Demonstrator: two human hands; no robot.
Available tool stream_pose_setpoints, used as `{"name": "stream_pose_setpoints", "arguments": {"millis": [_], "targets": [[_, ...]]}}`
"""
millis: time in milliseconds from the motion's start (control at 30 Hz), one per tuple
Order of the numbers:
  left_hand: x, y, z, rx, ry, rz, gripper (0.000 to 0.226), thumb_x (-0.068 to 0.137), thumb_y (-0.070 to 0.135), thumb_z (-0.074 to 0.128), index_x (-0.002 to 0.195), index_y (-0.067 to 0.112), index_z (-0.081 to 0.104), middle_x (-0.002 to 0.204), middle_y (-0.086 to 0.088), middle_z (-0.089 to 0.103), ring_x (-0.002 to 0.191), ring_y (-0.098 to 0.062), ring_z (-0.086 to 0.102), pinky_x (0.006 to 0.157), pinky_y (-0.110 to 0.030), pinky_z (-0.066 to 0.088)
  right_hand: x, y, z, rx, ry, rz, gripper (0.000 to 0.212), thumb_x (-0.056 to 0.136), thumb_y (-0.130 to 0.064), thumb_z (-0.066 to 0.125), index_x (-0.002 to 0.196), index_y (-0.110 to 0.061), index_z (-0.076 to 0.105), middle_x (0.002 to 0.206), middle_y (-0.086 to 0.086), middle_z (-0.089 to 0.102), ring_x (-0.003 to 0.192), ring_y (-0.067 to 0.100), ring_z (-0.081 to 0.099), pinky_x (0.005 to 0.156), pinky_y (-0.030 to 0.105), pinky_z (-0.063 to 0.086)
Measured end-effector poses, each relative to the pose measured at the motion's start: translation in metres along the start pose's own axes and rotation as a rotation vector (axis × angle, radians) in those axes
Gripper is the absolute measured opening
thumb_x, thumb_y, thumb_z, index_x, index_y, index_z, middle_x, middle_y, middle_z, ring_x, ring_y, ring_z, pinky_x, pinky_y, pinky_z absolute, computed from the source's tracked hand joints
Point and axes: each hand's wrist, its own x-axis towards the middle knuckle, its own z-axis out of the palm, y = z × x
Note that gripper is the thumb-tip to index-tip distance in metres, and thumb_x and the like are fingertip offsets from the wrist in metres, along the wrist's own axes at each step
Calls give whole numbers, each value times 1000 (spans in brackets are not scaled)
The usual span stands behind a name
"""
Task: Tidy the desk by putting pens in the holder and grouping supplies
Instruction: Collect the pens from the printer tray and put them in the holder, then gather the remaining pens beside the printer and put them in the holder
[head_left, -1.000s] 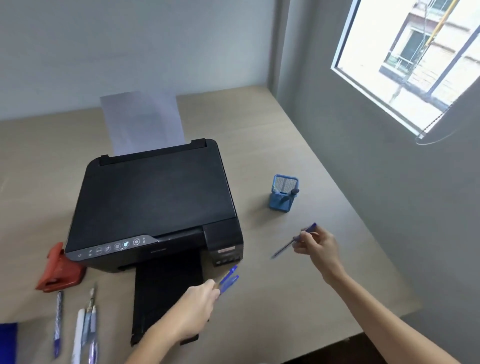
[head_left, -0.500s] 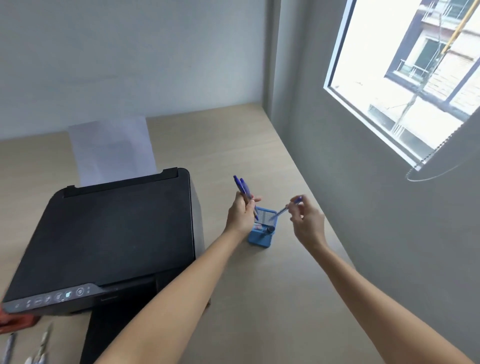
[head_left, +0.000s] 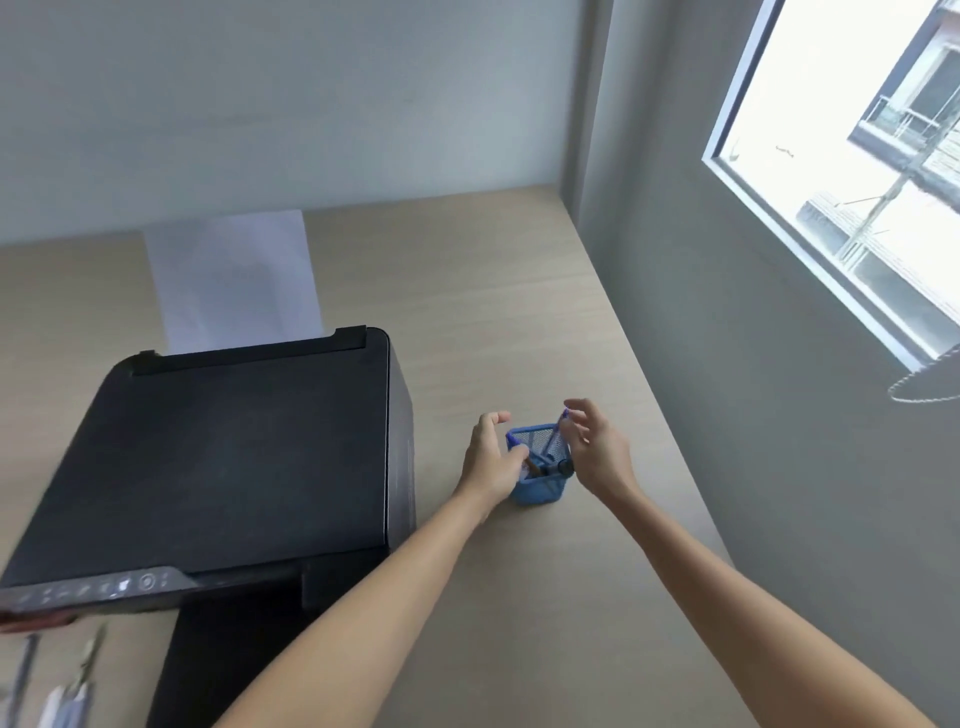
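Note:
A blue mesh pen holder (head_left: 537, 488) stands on the desk just right of the printer. My left hand (head_left: 491, 460) curls against the holder's left rim, with the tips of blue pens (head_left: 512, 440) showing between its thumb and fingers. My right hand (head_left: 597, 449) is at the right rim with fingers spread. A blue pen (head_left: 555, 436) stands tilted inside the holder, its top at my right fingertips. A dark round-ended item (head_left: 563, 467) also sits in the holder. More pens and slim tools (head_left: 67, 696) lie blurred at the bottom left.
A black printer (head_left: 234, 457) fills the left of the wooden desk (head_left: 493, 291), with white paper (head_left: 234, 280) rising from its rear feed. A red object (head_left: 31, 621) peeks from under its front left. A grey wall with a window borders the desk's right edge.
Both hands came from near the desk's front to the holder. The right hand's pen went down into the holder and its fingers spread. The left hand lowered its pens to the rim.

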Motion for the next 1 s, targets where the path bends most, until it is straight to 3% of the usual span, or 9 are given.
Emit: {"name": "stream_pose_setpoints", "arguments": {"millis": [100, 233, 333, 400, 567, 633, 733, 900, 1000], "targets": [[-28, 13, -25, 8, 109, 165, 44, 91, 14, 57, 133, 13, 44, 142, 1, 46, 132, -11, 39, 104, -19, 29, -8, -23, -6, -48, 87, -105, 28, 95, -18, 50, 122, -12, 55, 124, 8, 66, 114, 27, 61, 89, 33, 45], [-84, 19, -76, -165, 137, 372, 33, 92, 11, 58, 124, 18, 51, 132, 6, 54, 127, -1, 46, 110, -32, 41, -37, -69, -5, 8, 165, -278, 23, 94, -15, 53, 116, -12, 60, 116, 7, 68, 102, 24, 64, 87, 28, 46], [-132, 3, -128, -239, 251, 457, 27, 92, 8, 57, 118, 13, 57, 123, 2, 61, 120, -6, 56, 99, -23, 50, -67, -112, 13, 74, 155, -393, 18, 94, -12, 53, 108, -11, 63, 102, 3, 68, 92, 17, 63, 82, 19, 48], [-158, -29, -164, -244, 379, 448, 23, 92, 5, 57, 114, 12, 59, 115, 2, 65, 113, -9, 61, 94, -19, 52, -92, -139, 37, 81, 102, -472, 15, 94, -12, 53, 104, -12, 64, 95, 0, 68, 87, 15, 63, 73, 3, 45], [-209, -151, -259, -159, 693, 190, 14, 93, 11, 56, 106, 14, 62, 105, 4, 69, 98, -6, 65, 83, -15, 53, -153, -191, 131, 53, -137, -581, 11, 93, -17, 55, 100, -22, 63, 82, -7, 69, 69, 2, 64, 62, 9, 44], [-212, -184, -278, -72, 739, 51, 18, 93, 10, 55, 109, 11, 63, 105, 1, 69, 95, -6, 64, 85, -21, 54, -167, -201, 146, 91, -212, -596, 12, 92, -14, 55, 97, -21, 62, 81, -7, 69, 69, 3, 66, 62, 19, 49], [-229, -251, -332, 7, 829, -171, 19, 92, 9, 56, 109, 7, 63, 105, -6, 69, 96, -18, 64, 80, -25, 48, -209, -221, 212, 48, -338, -685, 11, 92, -12, 56, 95, -18, 64, 78, -8, 69, 68, 10, 67, 61, 16, 51], [-225, -317, -394, 236, 787, -384, 20, 88, 9, 57, 106, 2, 62, 102, -15, 68, 92, -29, 64, 69, -31, 45, -266, -230, 309, -75, -592, -780, 8, 91, -10, 55, 93, -12, 63, 71, 1, 67, 58, 16, 61, 55, 24, 48], [-216, -340, -412, 396, 647, -440, 29, 88, 17, 58, 112, 1, 58, 114, -17, 62, 105, -32, 59, 84, -37, 48, -284, -217, 360, -193, -733, -714, 8, 91, -12, 53, 92, -11, 61, 71, 2, 66, 55, 13, 53, 54, 27, 45]]}}
